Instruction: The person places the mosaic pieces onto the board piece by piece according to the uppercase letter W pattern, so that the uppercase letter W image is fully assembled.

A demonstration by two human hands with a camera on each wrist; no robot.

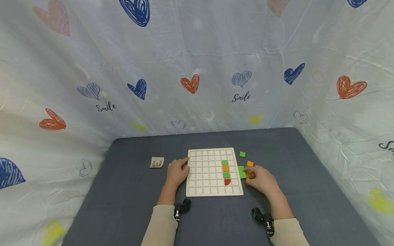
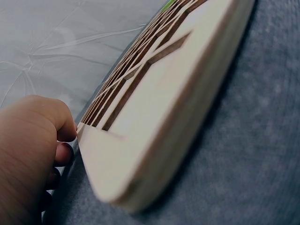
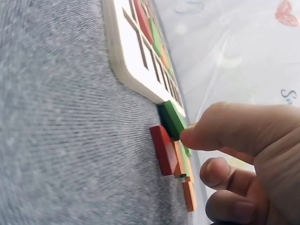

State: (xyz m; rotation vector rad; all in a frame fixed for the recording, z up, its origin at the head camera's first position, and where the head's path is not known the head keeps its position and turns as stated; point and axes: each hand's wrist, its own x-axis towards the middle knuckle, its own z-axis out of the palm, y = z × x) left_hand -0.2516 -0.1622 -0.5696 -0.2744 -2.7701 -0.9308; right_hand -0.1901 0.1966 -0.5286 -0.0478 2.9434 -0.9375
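A pale wooden grid board lies on the grey table. In a right-hand column sit a green square, an orange square, another green square and a red rounded piece. My left hand touches the board's left edge with the index finger; its other fingers are bent. Beyond the right edge, my right hand reaches over loose pieces, fingers spread around them. In the right wrist view, a fingertip meets a dark green block, beside a red block and orange pieces.
A small card with a printed grid lies left of the board. One green square and an orange one lie beyond my right hand. A heart-patterned curtain hangs behind the grey table.
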